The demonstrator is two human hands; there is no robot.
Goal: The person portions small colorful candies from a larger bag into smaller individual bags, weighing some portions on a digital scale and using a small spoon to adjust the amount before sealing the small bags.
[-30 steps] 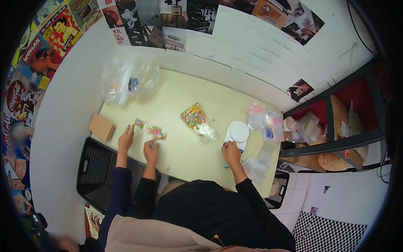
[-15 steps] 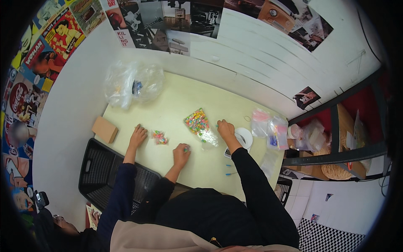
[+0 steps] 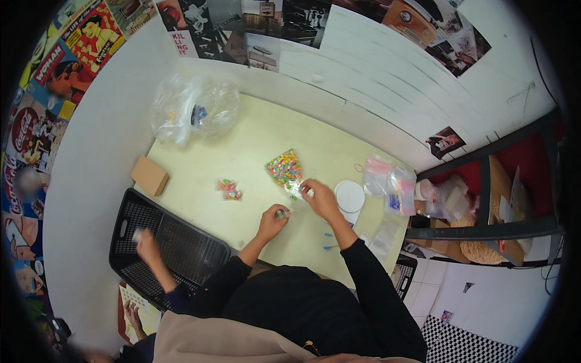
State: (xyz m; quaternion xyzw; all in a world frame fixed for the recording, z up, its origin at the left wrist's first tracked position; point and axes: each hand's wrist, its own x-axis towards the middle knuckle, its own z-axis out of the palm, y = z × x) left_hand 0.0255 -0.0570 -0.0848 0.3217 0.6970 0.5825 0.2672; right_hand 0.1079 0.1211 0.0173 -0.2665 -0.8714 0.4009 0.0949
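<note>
My left hand [image 3: 273, 224] is closed round a small clear bag [image 3: 283, 213], with some coloured pieces showing at its fingertips. My right hand [image 3: 321, 197] is beside the open end of a larger clear bag [image 3: 284, 169] full of small multicoloured pieces that look like candy. Its fingertips are pinched together at the bag's edge; what they hold, if anything, is too small to make out. Left of my hands lies a small filled bag [image 3: 229, 189] of the same pieces.
A white round-topped scale [image 3: 350, 196], blue pens [image 3: 330, 247] and packs of plastic bags [image 3: 399, 190] lie at right. At left are a brown box [image 3: 149, 176], a black basket [image 3: 187, 247] and a co-worker's blurred hand [image 3: 148, 249]. A big clear bag [image 3: 215, 112] lies at the back.
My right hand has moved left from near the scale to the large bag's open end. My left hand has shifted slightly right. The co-worker's hand has gone from the table to over the basket.
</note>
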